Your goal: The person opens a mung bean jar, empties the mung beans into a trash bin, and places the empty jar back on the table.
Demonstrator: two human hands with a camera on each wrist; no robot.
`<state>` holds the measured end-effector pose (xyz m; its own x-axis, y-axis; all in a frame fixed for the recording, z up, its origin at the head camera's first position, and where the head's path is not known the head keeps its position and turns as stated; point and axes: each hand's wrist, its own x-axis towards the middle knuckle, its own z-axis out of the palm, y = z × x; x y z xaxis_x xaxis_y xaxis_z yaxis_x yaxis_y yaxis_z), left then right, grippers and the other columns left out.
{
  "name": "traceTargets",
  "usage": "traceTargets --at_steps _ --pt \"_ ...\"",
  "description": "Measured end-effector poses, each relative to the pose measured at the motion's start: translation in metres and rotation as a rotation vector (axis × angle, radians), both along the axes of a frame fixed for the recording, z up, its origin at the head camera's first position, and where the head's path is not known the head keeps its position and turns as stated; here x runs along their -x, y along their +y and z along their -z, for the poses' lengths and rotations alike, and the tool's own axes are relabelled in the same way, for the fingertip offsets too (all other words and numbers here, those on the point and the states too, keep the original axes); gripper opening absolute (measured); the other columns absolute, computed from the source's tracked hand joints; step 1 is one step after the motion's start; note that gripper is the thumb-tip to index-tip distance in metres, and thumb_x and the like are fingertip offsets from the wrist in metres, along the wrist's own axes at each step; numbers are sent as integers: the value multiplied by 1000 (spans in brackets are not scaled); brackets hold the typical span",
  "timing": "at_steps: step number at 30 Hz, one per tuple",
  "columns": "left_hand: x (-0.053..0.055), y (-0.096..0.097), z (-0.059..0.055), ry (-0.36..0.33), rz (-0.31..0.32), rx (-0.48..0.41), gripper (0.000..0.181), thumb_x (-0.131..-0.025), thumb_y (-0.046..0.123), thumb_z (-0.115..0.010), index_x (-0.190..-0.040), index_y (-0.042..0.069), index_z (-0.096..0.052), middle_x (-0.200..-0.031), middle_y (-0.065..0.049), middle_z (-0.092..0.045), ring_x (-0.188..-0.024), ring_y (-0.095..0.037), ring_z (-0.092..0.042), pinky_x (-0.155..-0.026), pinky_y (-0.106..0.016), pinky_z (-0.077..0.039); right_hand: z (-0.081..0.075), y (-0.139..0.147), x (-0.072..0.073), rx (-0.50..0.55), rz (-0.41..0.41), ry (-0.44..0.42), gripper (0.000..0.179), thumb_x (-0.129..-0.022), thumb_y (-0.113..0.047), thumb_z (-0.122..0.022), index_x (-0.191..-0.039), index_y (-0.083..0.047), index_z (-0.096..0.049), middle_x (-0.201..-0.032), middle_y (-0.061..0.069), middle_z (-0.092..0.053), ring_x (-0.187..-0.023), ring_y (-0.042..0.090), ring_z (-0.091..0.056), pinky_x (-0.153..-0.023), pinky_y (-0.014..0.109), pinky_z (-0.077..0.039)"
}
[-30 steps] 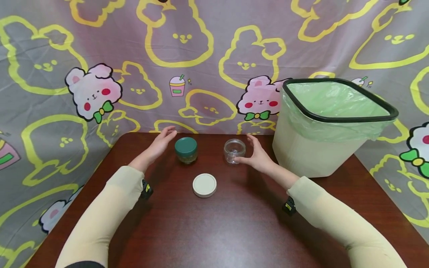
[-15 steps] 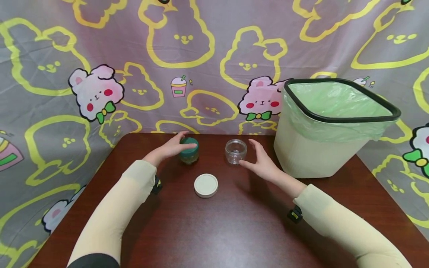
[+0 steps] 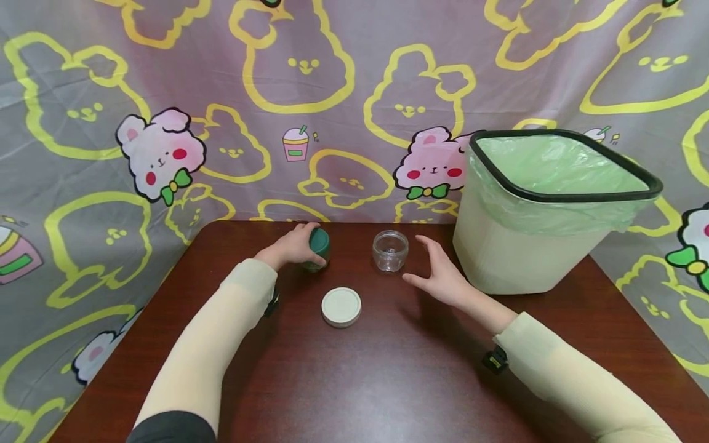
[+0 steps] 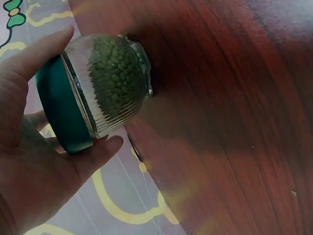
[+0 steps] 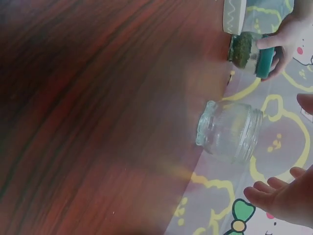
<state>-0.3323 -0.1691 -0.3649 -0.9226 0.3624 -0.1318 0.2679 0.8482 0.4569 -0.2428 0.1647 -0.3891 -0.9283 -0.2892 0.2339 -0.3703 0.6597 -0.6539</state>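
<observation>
Left hand [image 3: 292, 245] grips 1 green-lidded jar [image 4: 115, 78], axis upright, lid [image 4: 61, 105] upward; relaxed right hand [image 3: 442, 278] is near 1 clear jar [image 3: 390, 251].

Your left arm [image 3: 199, 351] and right arm [image 3: 576, 375] reach forward and angle inward from either side, your left hand [image 3: 290, 246] with thumb and fingers [image 4: 100, 152] bent into a grip, while your right hand [image 3: 445, 280], well apart from it, holds its thumb and fingers parted in a wide curve.

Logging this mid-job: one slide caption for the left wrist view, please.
Left hand gripping a clear green-lidded jar, partly filled with small green bean-like pieces, dark reddish tabletop in view.
</observation>
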Motion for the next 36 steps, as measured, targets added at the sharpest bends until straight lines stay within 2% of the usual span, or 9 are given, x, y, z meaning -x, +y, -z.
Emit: traceTargets --at_steps 7,11,15,19,22,26,30,36 --pt "7 1 5 61 -29 50 86 -75 33 -83 -141 8 -36 -124 -21 -45 -108 -36 -53 -91 -49 -44 1 3 -3 -129 -43 125 92 -79 -24 -82 -147 -2 -25 -149 21 -29 -137 35 -28 -107 53 -27" --pt "7 -2 9 80 -31 20 86 -74 34 -83 -140 8 -36 -123 -20 -46 -108 -34 -53 -91 -49 -44 1 0 -7 -201 -70 188 92 -78 -24 -83 -147 -2 -27 -151 20 -27 -138 35 -26 -107 53 -27" --pt "2 -6 11 89 -32 -98 87 -73 34 -83 -141 7 -35 -125 -19 -46 -110 -34 -52 -91 -49 -44 1 -6 -8 -225 -86 209 92 -77 -23 -84 -147 -3 -28 -152 19 -27 -137 34 -28 -106 52 -30" --pt "-10 -12 11 83 -51 -258 87 -74 31 -84 -141 8 -34 -129 -18 -46 -112 -33 -51 -91 -49 -45 2 -11 -11 -256 -113 238 94 -76 -26 -84 -148 -5 -28 -152 18 -27 -135 35 -31 -105 51 -33" --pt "-20 -14 9 86 -65 -357 86 -74 29 -85 -141 8 -35 -129 -18 -46 -111 -35 -51 -90 -50 -45 3 -13 -14 -302 -139 290 97 -75 -29 -85 -150 -6 -28 -151 19 -27 -133 35 -33 -104 51 -35" --pt "-32 -15 2 97 -71 -438 86 -73 27 -86 -141 9 -37 -129 -20 -46 -111 -37 -51 -90 -51 -44 5 -18 -17 -337 -155 337 104 -71 -33 -88 -151 -9 -26 -151 19 -28 -133 34 -35 -102 50 -37" --pt "-41 -14 -4 93 -59 -485 84 -74 24 -86 -141 9 -37 -130 -21 -46 -112 -37 -50 -90 -52 -44 4 -29 -21 -298 -155 276 110 -69 -35 -89 -153 -12 -22 -153 15 -26 -135 32 -34 -97 48 -42" --pt "-54 -7 -8 74 -19 -577 80 -76 19 -84 -141 8 -38 -129 -21 -46 -112 -36 -50 -90 -51 -44 1 -48 -25 -111 -184 105 112 -71 -32 -89 -154 -11 -16 -151 18 -27 -134 32 -36 -99 48 -41"
